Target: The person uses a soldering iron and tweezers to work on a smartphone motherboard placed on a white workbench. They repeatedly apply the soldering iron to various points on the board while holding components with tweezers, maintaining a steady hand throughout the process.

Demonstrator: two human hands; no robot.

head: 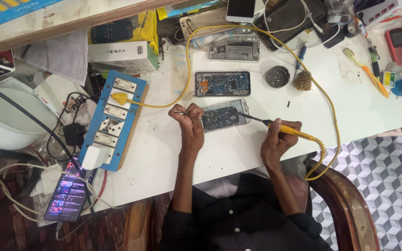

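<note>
Left of the opened phone (224,116) stands a blue switchboard (113,120) on the white worktop (173,148). Your left hand (189,124) touches the phone's left edge, fingers pinching tweezers (184,112). The phone lies flat, its insides bare: probably light, stiff and fragile, so best held by its rim. Right of it, your right hand (278,135) grips a yellow soldering iron (282,128), tip on the phone. A second opened phone (223,83) lies just beyond; the worktop is cluttered and stained.

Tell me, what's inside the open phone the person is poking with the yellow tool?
Inside the open phone you can see dark parts and a circuit board. The soldering iron tip touches its right side. The left hand covers its left end, so that part stays hidden.
</note>
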